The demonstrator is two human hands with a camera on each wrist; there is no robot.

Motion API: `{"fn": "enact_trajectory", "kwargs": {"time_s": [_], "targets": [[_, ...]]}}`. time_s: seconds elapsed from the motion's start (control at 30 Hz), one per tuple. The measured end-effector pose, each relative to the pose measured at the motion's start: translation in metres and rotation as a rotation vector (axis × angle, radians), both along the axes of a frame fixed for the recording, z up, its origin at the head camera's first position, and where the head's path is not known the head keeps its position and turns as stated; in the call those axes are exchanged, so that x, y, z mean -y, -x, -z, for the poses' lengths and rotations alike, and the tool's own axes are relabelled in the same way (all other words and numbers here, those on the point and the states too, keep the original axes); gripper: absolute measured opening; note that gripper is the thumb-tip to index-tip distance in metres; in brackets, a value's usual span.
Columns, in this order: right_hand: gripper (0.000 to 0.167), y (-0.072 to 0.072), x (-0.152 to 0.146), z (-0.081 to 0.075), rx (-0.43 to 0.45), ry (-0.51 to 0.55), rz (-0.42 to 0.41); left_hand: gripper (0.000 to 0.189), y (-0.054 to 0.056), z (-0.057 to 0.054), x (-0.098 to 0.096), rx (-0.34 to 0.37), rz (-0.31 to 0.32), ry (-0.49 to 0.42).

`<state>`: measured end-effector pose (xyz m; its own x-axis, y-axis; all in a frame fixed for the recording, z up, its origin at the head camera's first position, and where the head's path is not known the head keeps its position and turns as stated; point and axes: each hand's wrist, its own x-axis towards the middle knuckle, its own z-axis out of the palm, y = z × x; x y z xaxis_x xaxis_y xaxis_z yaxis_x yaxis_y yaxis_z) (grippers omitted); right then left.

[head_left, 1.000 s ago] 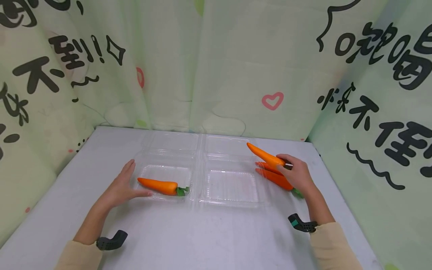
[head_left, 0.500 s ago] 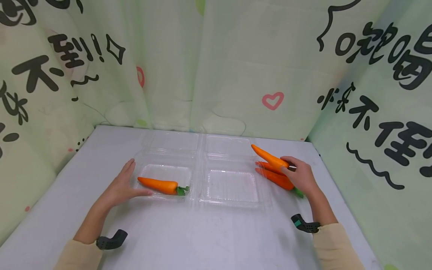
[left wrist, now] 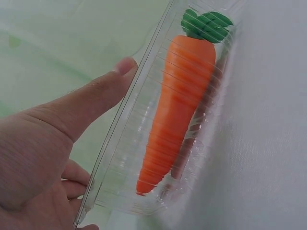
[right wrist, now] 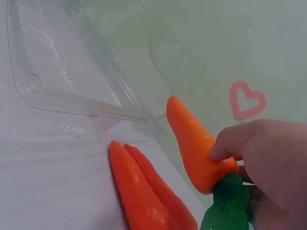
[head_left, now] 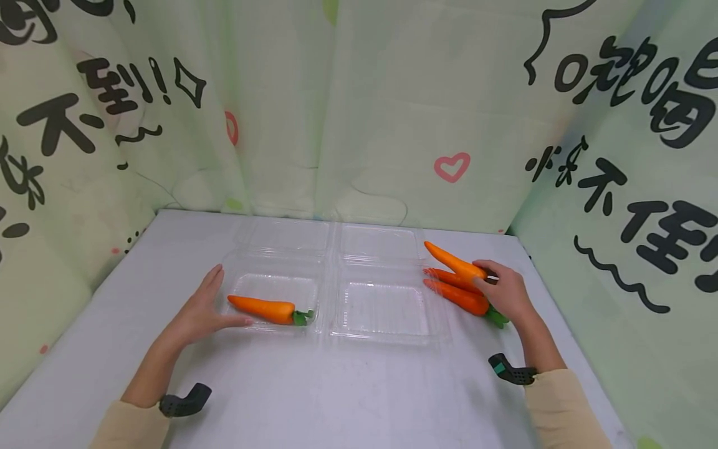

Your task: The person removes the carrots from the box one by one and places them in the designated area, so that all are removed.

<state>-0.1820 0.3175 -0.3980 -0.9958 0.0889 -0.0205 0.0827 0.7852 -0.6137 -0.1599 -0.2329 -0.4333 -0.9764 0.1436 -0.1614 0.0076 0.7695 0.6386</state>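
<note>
In the head view, an orange toy carrot with green leaves lies in the left clear plastic box. My left hand is spread at that box's left front corner, its straight thumb touching the rim in the left wrist view. My right hand pinches a second orange carrot near its leafy end, tip pointing up and left. In the right wrist view this carrot is held above two redder carrots, which lie side by side on the table.
A second clear plastic box, with its lid folded back, stands right of the first. The redder carrots' tips are at its right edge. A printed green curtain surrounds the white table.
My right hand has shifted slightly right and a little down with its carrot. The left hand, the boxes and the carrot in the left box stay in place.
</note>
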Motion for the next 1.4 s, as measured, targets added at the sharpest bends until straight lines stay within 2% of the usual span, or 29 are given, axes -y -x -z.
{"fn": "enact_trajectory", "kwargs": {"time_s": [0.5,0.67,0.9,1.4], "targets": [[0.046,-0.003,-0.007,0.006,0.034,-0.01,0.022,0.127,0.0,0.001,0.0,-0.003,0.003,-0.005],[0.046,-0.005,-0.012,0.009,0.038,-0.033,0.017,0.128,0.0,0.001,0.001,-0.008,0.005,-0.001],[0.045,-0.007,-0.015,0.012,0.031,-0.079,0.05,0.127,0.0,0.0,0.001,-0.024,0.022,-0.002],[0.044,-0.007,-0.017,0.014,0.065,-0.088,0.001,0.126,-0.001,-0.001,0.001,-0.017,0.016,-0.004]]}}
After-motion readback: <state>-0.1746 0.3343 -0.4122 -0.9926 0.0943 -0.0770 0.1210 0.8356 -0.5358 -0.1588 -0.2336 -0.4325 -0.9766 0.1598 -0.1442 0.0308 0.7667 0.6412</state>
